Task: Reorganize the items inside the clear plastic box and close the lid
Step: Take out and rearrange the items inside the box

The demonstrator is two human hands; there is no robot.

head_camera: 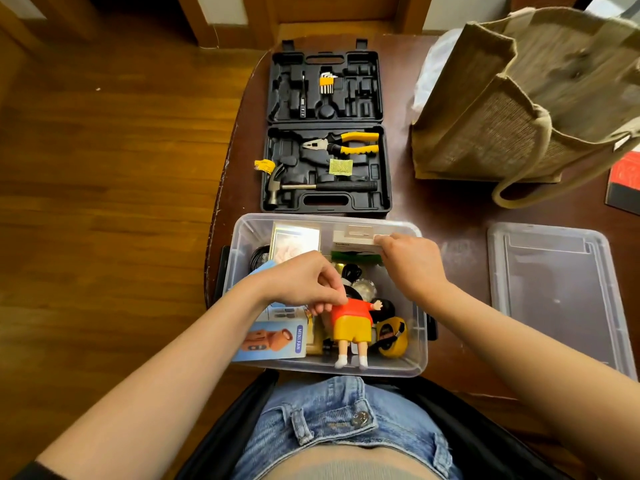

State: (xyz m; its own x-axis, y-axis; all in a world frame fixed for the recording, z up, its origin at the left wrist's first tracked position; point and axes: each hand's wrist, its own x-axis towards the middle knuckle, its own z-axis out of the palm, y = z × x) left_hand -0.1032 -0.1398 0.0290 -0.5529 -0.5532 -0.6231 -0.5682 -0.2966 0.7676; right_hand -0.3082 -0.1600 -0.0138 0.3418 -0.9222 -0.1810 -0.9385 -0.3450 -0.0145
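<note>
From the head camera, looking straight down: the clear plastic box (325, 370) sits open at the near edge of the dark wooden tabletop (450, 202), right in front of the person's lap. Its lid (554, 292) lies flat on the tabletop just to the right of the box, apart from it.

Both hands are inside the box. The left hand (298, 278) is over the middle, fingers curled and pinching the doll (349, 323) at the shoulder of its red shirt; the doll, in yellow shorts and white socks, lies with its feet toward the near wall, directly below and in front of that hand. The right hand (408, 261) reaches to the far right corner, fingers curled around the edge of a white carton (353, 239) that stands against the far wall.

Beside the doll on the left lies a blue box marked MINI FAN (273, 337); on its right, a yellow tape measure (391, 337) near the right wall. A pale card pack (294, 240) leans at the far left, just beyond the left hand.

Beyond the box, an open black tool case (327, 129) holds yellow-handled pliers (346, 143), a hammer (311, 185) and hex keys (326, 83). A jute bag (512, 109) stands at the far right.
</note>
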